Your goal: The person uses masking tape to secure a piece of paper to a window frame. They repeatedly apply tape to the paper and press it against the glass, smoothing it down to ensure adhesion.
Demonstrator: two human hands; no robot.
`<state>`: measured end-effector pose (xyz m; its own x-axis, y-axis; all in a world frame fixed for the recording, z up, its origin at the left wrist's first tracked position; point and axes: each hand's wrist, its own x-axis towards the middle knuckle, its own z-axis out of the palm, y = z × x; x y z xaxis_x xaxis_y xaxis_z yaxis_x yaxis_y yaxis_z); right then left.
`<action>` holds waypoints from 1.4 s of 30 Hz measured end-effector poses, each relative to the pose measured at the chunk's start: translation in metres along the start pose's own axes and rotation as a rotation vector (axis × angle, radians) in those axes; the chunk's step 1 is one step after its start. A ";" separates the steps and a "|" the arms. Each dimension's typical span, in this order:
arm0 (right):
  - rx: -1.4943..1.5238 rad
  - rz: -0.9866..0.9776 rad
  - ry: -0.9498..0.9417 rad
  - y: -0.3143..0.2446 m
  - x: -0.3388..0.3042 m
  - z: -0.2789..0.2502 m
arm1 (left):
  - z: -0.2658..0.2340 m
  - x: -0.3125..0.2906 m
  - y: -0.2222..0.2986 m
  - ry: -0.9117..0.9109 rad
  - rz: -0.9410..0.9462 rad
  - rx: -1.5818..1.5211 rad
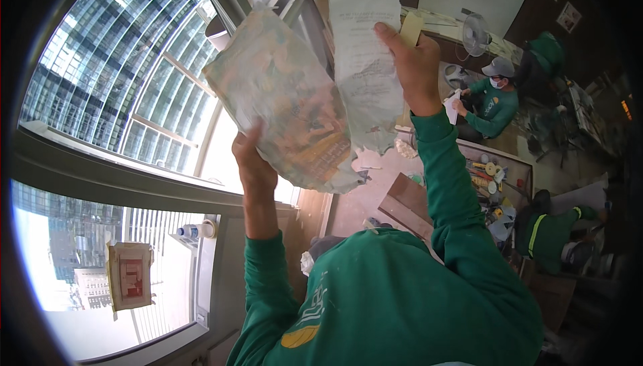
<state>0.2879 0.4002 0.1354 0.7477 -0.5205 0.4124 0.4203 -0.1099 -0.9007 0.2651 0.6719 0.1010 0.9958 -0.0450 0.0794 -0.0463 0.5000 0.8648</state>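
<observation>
Left hand holds sheet near window, above floor.

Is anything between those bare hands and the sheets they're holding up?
Nothing visible is: the left hand grips the colourful sheet at its left edge, the right hand the white sheet at its right edge. A pale yellow piece, also in the right hand, sticks up beside the white sheet.

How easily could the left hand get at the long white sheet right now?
Probably not directly: the left hand grips the colourful sheet, which lies between it and the long white sheet in the right hand.
</observation>
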 end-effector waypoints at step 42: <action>0.134 0.001 -0.367 0.060 -0.058 0.006 | -0.027 0.018 -0.029 0.520 0.172 0.223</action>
<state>0.2732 0.4289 0.0587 0.8720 -0.1808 0.4548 0.4649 0.0151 -0.8853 0.2866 0.6802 0.0640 0.8775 0.4789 0.0232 -0.1703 0.2661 0.9488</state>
